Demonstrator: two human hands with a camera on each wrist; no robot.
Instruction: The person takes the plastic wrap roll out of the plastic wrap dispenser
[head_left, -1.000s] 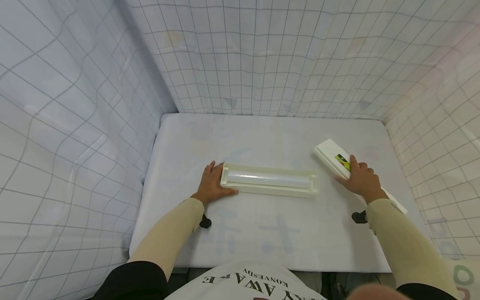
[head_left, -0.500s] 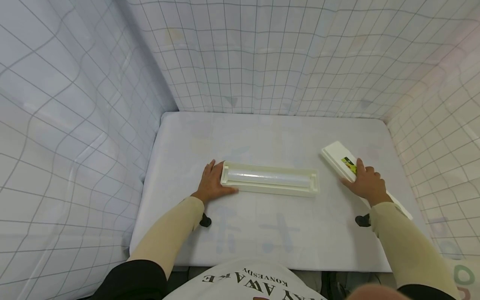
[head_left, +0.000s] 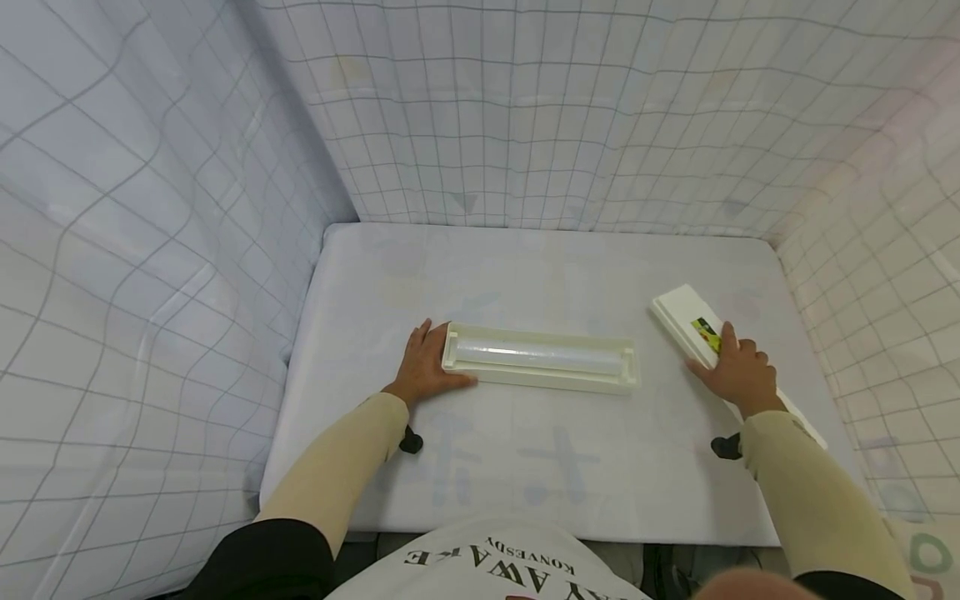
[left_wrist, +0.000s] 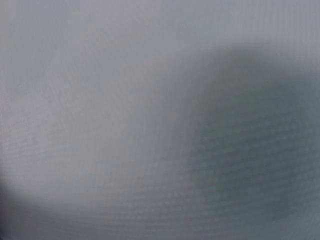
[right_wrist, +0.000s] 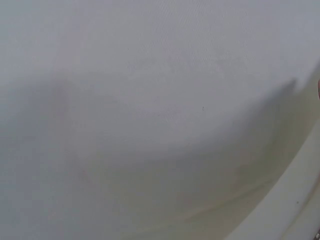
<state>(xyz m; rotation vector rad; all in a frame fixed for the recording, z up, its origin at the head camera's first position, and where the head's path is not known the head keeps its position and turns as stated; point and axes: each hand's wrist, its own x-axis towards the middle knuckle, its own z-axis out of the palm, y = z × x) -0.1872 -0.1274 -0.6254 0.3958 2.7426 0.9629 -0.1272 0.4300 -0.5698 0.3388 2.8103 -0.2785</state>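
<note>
Tray, off-white, long and narrow, open-topped, lying flat on the white-covered table; landmark for all that follows. Roll, clear and glossy, lying lengthwise inside the tray; its end fittings presumably keep it in line. Left hand, at the tray's left end: thumb along the near wall, forefinger at the far corner, the end clasped between them, remaining fingers spread beyond the far side; probably so held to stop the tray sliding. Cover, white, long, of slender build, well apart from the tray on its right, set aslant with the far end nearer the tray; whether wholly flat on the table or slightly raised, cannot tell. Label, yellow and green, on the cover's upper face, to the right of the tray. Right hand, beyond the tray's right end, clamped across the cover, thumb on the side facing the tray, fingers over the opposite side; the narrow width likely invites such a grip. Sleeves, beige, reaching in from the tray's near side. Gridded curtain, hanging behind the tray, past the table's far edge.
</note>
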